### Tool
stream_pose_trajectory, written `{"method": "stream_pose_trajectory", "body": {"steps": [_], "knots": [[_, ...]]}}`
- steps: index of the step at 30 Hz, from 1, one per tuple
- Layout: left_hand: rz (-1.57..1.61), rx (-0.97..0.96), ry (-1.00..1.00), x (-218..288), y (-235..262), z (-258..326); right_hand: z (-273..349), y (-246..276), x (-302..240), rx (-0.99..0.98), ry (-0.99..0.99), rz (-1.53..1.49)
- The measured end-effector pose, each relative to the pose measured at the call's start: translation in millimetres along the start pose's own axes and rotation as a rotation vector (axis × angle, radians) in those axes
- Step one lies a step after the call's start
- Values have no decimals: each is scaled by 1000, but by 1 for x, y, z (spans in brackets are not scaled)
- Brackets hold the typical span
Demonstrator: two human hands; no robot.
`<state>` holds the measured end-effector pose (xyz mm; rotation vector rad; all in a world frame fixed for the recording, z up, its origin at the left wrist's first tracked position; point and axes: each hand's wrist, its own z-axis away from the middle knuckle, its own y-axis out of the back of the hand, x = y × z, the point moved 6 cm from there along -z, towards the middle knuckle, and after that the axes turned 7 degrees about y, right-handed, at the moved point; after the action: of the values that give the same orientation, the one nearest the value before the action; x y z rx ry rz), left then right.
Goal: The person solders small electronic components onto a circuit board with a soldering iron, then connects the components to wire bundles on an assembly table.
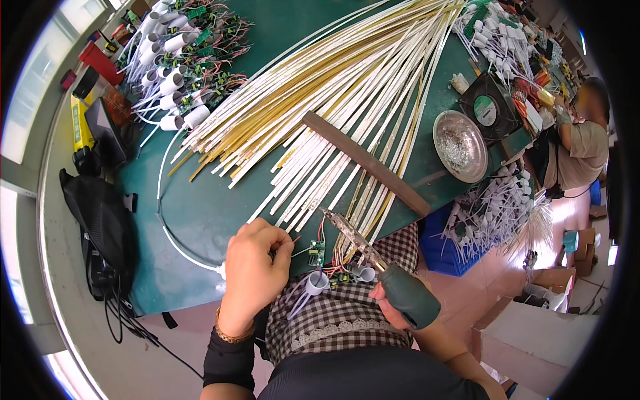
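Soldering looks to be the step in hand. The person's left hand [253, 270] has its fingers pinched shut on thin red and white wires at the near edge of the green counter [200, 213], just beside a small green circuit board [316, 253]. The right hand [393, 307] is wrapped tight around the dark green handle of a soldering iron [373, 257], tip raised just above the board (near the long white and gold strips [333, 100]). Next, I'd judge, tip must meet wire on board steadily.
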<state>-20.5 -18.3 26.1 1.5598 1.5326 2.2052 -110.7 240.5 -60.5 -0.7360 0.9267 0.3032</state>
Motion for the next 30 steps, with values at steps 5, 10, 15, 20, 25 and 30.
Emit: {"method": "stream_pose_trajectory", "body": {"steps": [5, 10, 15, 20, 25, 30], "knots": [[47, 51, 37, -1, 0, -2, 1, -27, -31, -324, 553, 865], [-45, 59, 1, 2, -6, -2, 3, -25, -30, -292, 586, 739], [-65, 64, -23, 2, -4, -2, 4, -29, -40, -199, 515, 708], [-36, 51, -31, 3, -2, 0, 5, -25, -31, -396, 454, 840], [-75, 60, -10, 1, -5, -1, 4, -25, -36, -388, 468, 876], [-119, 69, -24, 3, -6, 0, 4, -25, -44, -333, 413, 778]]}}
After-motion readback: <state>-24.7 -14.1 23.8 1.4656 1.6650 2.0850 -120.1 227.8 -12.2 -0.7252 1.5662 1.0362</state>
